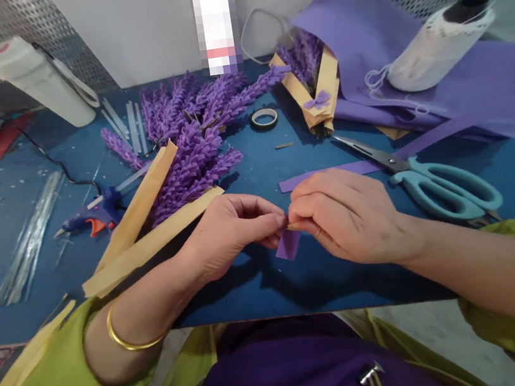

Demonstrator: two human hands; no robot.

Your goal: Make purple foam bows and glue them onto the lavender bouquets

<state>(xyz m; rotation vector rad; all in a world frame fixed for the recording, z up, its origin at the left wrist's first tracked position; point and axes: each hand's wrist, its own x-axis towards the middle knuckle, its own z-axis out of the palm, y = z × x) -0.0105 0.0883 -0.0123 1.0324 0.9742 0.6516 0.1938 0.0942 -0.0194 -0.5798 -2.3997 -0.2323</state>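
Note:
Both hands meet above the front part of the blue table (261,288). My left hand (238,227) pinches at a short purple strip (288,244), thumb against the fingers. Pressed close on its right, my right hand (347,215) is closed on the same strip, with a small tan bit showing at its fingertips. The strip's lower end hangs below the fingers; the rest is hidden. Behind my right hand lies a longer purple strip (294,182). Scissors with teal handles (453,188) rest to the right, their blades slightly apart.
Purple lavender stems (200,124), tan paper strips (150,246), a blue glue gun (102,211) and clear glue sticks (29,241) lie left. Farther back are a tape roll (264,118), a wrapped small bouquet (320,91), purple sheet material (359,31) and a white thread cone (433,50).

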